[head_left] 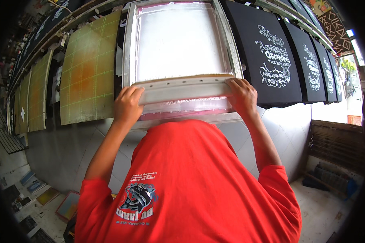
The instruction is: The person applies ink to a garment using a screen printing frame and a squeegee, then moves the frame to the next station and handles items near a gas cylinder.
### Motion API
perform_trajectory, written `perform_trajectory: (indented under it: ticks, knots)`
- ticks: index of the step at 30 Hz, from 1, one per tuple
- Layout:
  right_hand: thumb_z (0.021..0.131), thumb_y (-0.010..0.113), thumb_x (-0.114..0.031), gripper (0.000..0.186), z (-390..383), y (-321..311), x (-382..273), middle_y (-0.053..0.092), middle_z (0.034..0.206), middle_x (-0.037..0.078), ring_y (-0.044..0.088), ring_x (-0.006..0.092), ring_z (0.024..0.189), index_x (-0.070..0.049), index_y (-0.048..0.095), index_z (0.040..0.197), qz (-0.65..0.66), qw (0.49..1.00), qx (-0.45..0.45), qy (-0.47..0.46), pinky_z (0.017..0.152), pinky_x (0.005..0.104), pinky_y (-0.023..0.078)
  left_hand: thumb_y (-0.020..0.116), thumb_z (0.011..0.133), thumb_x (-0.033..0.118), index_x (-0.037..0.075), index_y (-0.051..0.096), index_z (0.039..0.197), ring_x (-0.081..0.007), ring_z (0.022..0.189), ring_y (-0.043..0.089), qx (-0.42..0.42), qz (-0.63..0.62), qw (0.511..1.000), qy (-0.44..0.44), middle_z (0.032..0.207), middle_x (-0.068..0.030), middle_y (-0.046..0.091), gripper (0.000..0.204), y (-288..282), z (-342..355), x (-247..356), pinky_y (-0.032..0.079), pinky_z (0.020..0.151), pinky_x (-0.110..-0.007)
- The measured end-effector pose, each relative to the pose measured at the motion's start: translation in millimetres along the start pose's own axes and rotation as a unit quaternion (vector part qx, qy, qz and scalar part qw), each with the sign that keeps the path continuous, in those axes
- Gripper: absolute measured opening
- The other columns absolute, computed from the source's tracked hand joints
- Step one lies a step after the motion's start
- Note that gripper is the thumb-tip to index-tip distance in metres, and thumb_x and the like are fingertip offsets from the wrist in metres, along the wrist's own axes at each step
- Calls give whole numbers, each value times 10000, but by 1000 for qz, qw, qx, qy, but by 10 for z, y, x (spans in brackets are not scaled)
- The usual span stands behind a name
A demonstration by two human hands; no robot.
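Note:
A wide squeegee with a pale flat holder and a row of dark screws lies across the near part of a printing screen. My left hand is closed round its left end, and my right hand grips its right end. White ink coats the mesh beyond the squeegee. Streaks of white and a pink strip show on the near side of it. The screen's worn frame surrounds the mesh. Whatever lies under the screen is hidden.
To the right, black printed shirts lie stretched on a row of boards. Bare yellowish boards with orange stains line the left. A rail runs behind the row. Several small frames rest on the floor at lower left.

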State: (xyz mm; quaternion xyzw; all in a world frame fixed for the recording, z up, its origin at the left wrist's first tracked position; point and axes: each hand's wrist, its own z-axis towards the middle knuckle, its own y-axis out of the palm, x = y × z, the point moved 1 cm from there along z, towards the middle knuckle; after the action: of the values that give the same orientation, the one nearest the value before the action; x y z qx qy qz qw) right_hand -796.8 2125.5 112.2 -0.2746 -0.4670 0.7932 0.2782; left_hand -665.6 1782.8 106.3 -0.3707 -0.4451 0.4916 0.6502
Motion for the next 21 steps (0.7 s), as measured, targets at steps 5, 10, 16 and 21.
perform_trajectory:
  ticks: [5,10,16,21]
  knots:
    - [629,689,-41,273,-481,-175,-140,684,952,62,663,255,827,-104,659,893,26,997,-78,12,679,354,556,680,602,-40,38,682,996,-297,970,621,-130,-57,989,-42,1007,-118,666,402,-166,-427,225,525,853,-379]
    - [656,653,-39,240,-625,-166,-264,679,920,37,663,220,833,-98,654,888,32,994,-91,45,696,334,545,635,593,-33,20,664,963,-293,903,623,-113,-62,992,-16,937,-108,647,375,-49,-583,266,528,791,-385]
    - [668,634,-50,231,-267,165,-36,666,931,31,657,213,898,-72,641,898,3,999,-46,24,779,335,533,621,629,-35,0,664,952,-290,868,633,-54,-36,998,6,907,-118,641,327,223,-184,82,539,770,-372]
    - [640,627,-36,286,409,470,369,659,938,42,651,225,899,-81,640,922,16,999,-49,15,768,339,537,650,604,-25,-12,661,967,-320,863,637,-35,-22,999,20,904,-135,644,364,496,484,-308,535,779,-398]
